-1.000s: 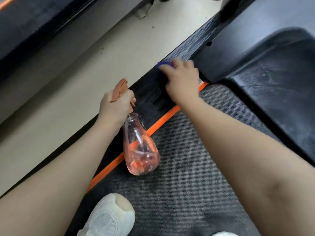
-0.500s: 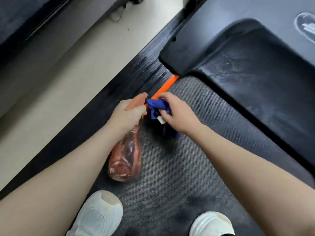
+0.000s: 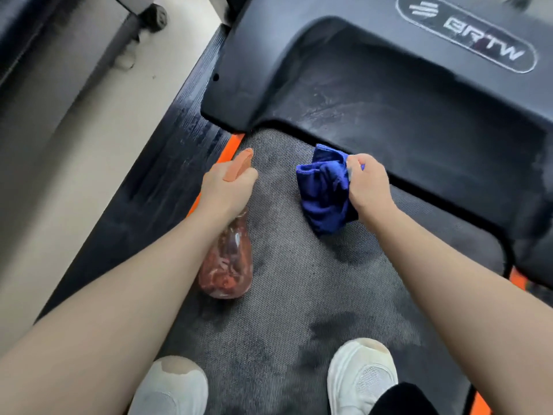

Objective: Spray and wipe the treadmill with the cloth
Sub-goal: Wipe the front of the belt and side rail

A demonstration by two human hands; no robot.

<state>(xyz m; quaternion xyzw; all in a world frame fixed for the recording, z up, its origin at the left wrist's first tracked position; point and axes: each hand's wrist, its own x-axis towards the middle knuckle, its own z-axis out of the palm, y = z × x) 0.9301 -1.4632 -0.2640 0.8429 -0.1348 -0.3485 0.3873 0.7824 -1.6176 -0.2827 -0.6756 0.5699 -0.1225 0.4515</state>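
spray bottle [image 3: 227, 265] neck behind left hand [image 3: 226, 190]

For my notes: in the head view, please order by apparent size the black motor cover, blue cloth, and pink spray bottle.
1. black plastic motor cover
2. crumpled blue cloth and pink transparent spray bottle: look alike, bottle partly hidden, unranked.
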